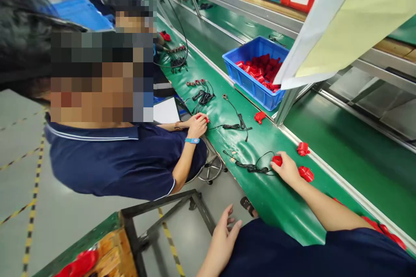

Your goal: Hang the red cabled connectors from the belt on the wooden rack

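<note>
Over the green bench mat, my right hand [287,169] closes its fingers around a red plastic housing [277,160]. A black cable [250,167] lies bundled just left of that housing, and one loop of it reaches up to the part. My left hand [224,236] hangs in front of my body, off the bench, with fingers apart and nothing in it. Two more red housings [305,174] rest near my right wrist, close to the bench's back rail.
A blue bin [256,73] of red housings stands behind the bench. A co-worker [113,160] sits at left, hands on a small red part. More black cables [203,95] lie farther along. A wooden-topped stand [113,255] is at lower left; a yellow-and-white sheet [344,26] hangs at upper right.
</note>
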### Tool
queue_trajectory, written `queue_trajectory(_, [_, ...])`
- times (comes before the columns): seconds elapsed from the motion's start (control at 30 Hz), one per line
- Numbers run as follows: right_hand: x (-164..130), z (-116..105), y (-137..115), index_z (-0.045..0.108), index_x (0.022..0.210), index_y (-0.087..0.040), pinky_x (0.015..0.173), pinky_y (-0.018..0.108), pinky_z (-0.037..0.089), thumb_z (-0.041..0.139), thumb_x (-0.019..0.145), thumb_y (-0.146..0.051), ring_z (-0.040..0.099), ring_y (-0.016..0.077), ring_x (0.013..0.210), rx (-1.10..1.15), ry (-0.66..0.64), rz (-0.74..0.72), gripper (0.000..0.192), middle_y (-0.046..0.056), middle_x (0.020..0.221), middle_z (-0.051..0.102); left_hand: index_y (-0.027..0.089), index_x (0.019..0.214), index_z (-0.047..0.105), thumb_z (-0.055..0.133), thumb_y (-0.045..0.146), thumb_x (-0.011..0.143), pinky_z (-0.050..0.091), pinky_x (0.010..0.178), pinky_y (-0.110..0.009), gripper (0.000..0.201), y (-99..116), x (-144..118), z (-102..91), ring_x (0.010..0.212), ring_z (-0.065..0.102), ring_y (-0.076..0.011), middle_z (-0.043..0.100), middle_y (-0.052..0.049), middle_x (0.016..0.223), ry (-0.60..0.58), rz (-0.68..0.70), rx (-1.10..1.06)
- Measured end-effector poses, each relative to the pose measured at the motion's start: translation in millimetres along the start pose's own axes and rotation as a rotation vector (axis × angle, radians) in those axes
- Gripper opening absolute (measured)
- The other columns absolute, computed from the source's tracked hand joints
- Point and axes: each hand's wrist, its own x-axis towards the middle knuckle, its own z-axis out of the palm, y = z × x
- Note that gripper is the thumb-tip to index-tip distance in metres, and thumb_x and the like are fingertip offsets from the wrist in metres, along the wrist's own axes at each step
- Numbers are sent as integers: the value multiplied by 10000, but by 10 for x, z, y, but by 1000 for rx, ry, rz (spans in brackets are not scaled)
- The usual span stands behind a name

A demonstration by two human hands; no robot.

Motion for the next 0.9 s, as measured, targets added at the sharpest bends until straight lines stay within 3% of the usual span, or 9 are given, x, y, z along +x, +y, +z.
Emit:
queue_trajectory(0.1, [-46,-264,21,517,1273,-201,951,460,535,646,887,-503,666,285,1047,83,198,-28,506,118,1167,683,145,1459,453,644,605,788,534,996,-411,836,98,-1,16,1172,627,-289,524,-217,1474,33,24,-51])
queue_trajectory(0.2, [-172,-496,-95,545,1251,-215,964,470,541,692,871,-515,667,281,1038,155,400,-178,506,111,1170,679,164,1435,489,677,610,778,546,982,-413,816,113,-7,11,1119,651,-285,565,-208,1434,77,51,-101])
queue_trajectory(0.3, [-283,-577,-269,542,1250,-222,1002,477,531,689,894,-446,648,288,1110,185,444,-328,446,122,1220,660,184,1440,501,673,594,819,545,996,-400,764,76,-18,-28,1149,651,-279,577,-192,1435,64,97,-129])
queue_trajectory(0.37, [-320,-530,-339,544,1250,-217,1006,482,529,664,911,-396,637,292,1131,187,348,-376,402,130,1224,655,186,1451,493,656,591,846,537,1009,-392,746,30,-34,-59,1170,645,-272,567,-190,1450,52,122,-124])
queue_trajectory(0.5, [-434,-284,-301,597,1193,-217,969,453,542,613,902,-290,644,271,1061,150,-27,-373,301,104,1141,676,163,1422,518,680,662,781,561,962,-395,828,-58,-45,-69,1131,668,-295,588,-212,1425,118,114,-131])
queue_trajectory(0.63, [-736,-10,-202,641,1218,-210,994,434,531,710,825,-235,639,275,1084,93,-343,-289,400,93,1153,688,142,1384,553,669,636,811,577,945,-391,766,-1,49,83,1101,690,-292,617,-218,1386,69,116,-96])
queue_trajectory(0.77, [-1022,146,-251,573,1380,-134,1077,495,490,771,791,-210,593,331,1198,20,-424,-203,627,145,1274,666,172,1383,576,570,474,942,581,966,-436,535,238,126,340,1158,669,-293,621,-187,1390,11,271,65])
queue_trajectory(0.9, [-1267,57,-316,374,1557,-159,1133,470,467,722,814,-176,575,299,1255,119,-403,-339,820,130,1393,619,206,1481,509,557,286,965,372,1213,-548,524,701,-6,500,1459,410,-319,494,-149,1542,-2,618,361])
